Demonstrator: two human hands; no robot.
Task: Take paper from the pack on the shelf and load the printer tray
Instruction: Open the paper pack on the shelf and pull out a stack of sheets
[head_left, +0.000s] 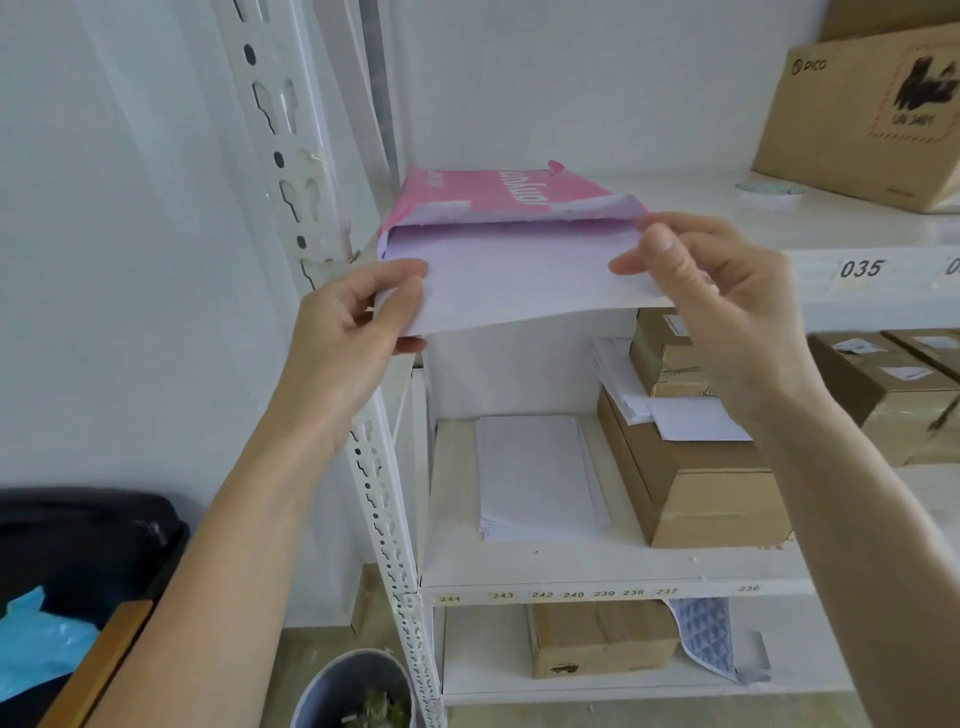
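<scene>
A pink paper pack (493, 189) lies on the upper white shelf (727, 228), its torn end open towards me. A thin stack of white sheets (519, 286) sticks partly out of the pack over the shelf edge. My left hand (348, 332) pinches the stack's left corner, thumb on top. My right hand (711, 291) grips the right corner with thumb and fingers. The printer tray is not in view.
A perforated white upright (291, 171) stands just left of the pack. The shelf below holds loose white sheets (540, 478) and cardboard boxes (696, 478). A large cardboard box (862, 114) sits at upper right. A grey bin (358, 691) is on the floor.
</scene>
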